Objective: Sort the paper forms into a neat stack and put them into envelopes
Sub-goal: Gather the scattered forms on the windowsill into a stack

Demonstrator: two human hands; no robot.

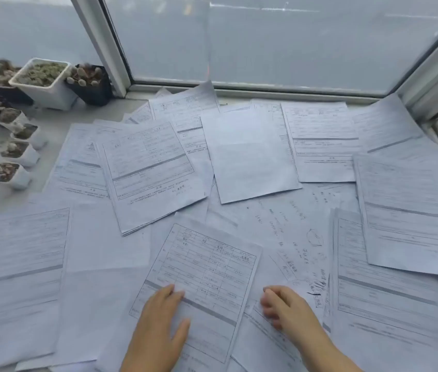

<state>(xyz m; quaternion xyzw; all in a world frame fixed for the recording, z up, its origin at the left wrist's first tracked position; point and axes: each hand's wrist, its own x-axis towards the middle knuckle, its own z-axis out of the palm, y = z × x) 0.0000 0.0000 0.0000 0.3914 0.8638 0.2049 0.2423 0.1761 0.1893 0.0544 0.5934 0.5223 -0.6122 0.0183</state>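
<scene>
Left of the gridded form (199, 277) that lies nearest us, we see small potted succulents crowding the far edge of the counter (51, 124): a white square pot (44, 83), a black pot (90, 84) just beside it, and a row of little white pots (16, 154) running toward us. Paper forms cover nearly all of the counter from there on, loose and overlapping. A thin stack of forms (150, 173) sits tilted just beyond the gridded form, and a blank sheet (247, 154) lies farther back still, toward the window frame (252, 88).

Our left hand (159, 320) rests flat on the lower part of the gridded form, its fingers (169, 291) stretched out and relaxed, thumb spread to the side; it presses the sheet and grips nothing. Our right hand (285, 307) is just right of the gridded form, its fingers (269, 308) curled down onto the papers there. They are blurred, and we cannot tell whether they pinch a sheet or only touch it.

Right of the gridded form lies a handwritten sheet (293, 232), then another thin stack (389, 285) at the near right, with more forms (405, 208) beyond it, reaching back to the window frame.
</scene>
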